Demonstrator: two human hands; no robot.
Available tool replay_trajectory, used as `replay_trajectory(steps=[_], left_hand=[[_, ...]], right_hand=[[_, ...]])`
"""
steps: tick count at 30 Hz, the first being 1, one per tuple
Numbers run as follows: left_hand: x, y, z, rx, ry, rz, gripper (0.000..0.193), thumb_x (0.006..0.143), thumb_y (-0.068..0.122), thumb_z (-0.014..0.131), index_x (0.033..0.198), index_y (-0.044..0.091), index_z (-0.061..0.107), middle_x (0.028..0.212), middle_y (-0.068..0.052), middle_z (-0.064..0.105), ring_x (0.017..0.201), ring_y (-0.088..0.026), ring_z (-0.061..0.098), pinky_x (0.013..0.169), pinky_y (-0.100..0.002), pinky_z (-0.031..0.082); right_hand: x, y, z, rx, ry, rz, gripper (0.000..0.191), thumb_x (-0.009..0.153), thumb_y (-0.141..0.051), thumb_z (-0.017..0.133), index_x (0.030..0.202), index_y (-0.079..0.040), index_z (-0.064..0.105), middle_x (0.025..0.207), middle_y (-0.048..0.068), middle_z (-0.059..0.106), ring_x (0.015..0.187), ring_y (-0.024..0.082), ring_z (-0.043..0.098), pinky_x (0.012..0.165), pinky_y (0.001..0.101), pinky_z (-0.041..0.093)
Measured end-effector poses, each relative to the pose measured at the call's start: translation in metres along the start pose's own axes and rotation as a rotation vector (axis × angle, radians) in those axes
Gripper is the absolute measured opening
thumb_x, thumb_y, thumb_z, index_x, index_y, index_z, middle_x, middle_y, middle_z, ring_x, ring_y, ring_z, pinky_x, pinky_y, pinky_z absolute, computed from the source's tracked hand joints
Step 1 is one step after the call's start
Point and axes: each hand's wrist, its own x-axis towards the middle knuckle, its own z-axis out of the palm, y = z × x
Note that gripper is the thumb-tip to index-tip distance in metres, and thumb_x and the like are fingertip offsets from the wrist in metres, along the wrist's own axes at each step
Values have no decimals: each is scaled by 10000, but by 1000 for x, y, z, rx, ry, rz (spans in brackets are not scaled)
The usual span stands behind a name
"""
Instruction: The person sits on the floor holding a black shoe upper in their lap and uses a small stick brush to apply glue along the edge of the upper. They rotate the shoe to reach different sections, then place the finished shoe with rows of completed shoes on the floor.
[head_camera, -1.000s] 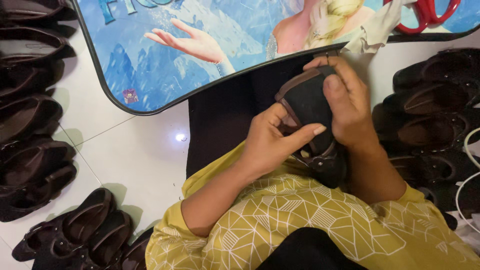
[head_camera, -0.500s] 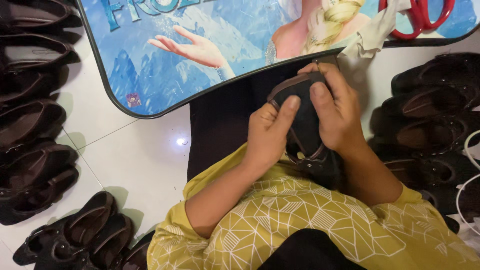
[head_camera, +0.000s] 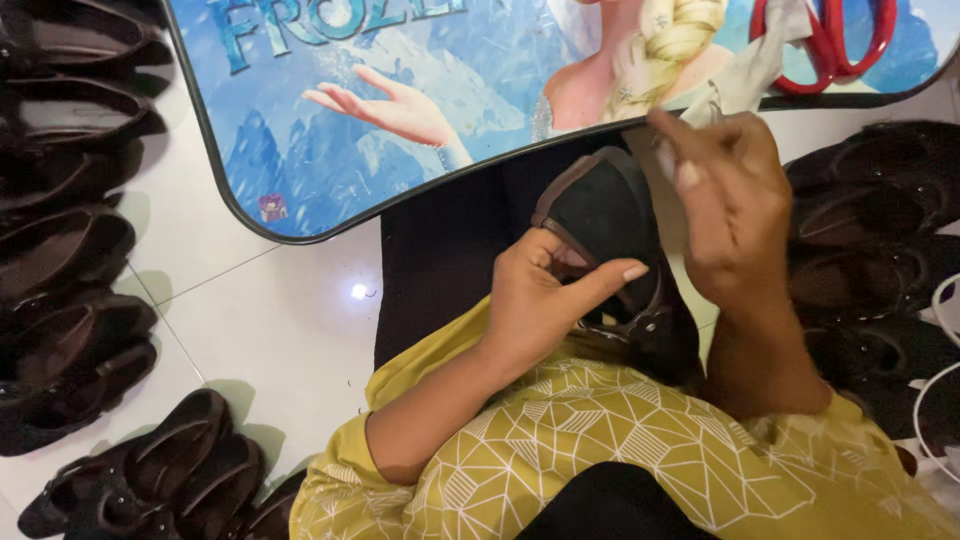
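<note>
A dark brown sandal (head_camera: 605, 215) with straps and a buckle rests on my lap, sole up. My left hand (head_camera: 545, 295) grips it from the left, thumb stretched across its strap. My right hand (head_camera: 725, 215) is raised just right of the sandal, blurred, fingers pointing up toward a whitish cloth (head_camera: 745, 80) at the edge of a low table; whether the fingers pinch the cloth cannot be told. Yellow patterned sleeves cover my arms.
A low table (head_camera: 300, 215) with a blue cartoon picture top lies ahead, red-handled scissors (head_camera: 835, 40) on its right end. Rows of dark sandals line the white tile floor at left (head_camera: 70, 250), bottom left (head_camera: 150, 470) and right (head_camera: 880, 220). A white cable (head_camera: 935, 380) trails at far right.
My right hand has come off the sandal and lifted up and right toward the cloth. My left hand stays gripping the sandal, which has turned slightly.
</note>
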Motion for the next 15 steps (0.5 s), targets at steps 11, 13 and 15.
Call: replay_trajectory(steps=[11, 13, 15], left_hand=[[6, -11, -5, -249, 4, -91, 309, 918, 3, 773, 1202, -44, 659, 1128, -71, 738, 1008, -85, 678, 889, -254, 575], [6, -11, -7, -259, -10, -77, 296, 934, -16, 749, 1211, -53, 652, 1145, -78, 737, 1036, -95, 686, 921, -257, 572], [7, -11, -9, -267, -26, -62, 278, 946, -26, 734, 1210, -55, 651, 1146, -79, 737, 1043, -98, 690, 929, -260, 573]], right_hand=[[-23, -14, -5, -132, -107, 91, 173, 934, 34, 772, 1088, -27, 723, 982, 93, 700, 849, 166, 703, 733, 278, 532], [-24, -14, -6, -142, -127, 71, 159, 919, 42, 758, 1058, -26, 724, 974, 98, 707, 857, 187, 704, 712, 281, 528], [-27, -14, -6, -129, -139, 73, 132, 917, 39, 752, 1025, -29, 717, 961, 97, 711, 840, 193, 702, 690, 280, 520]])
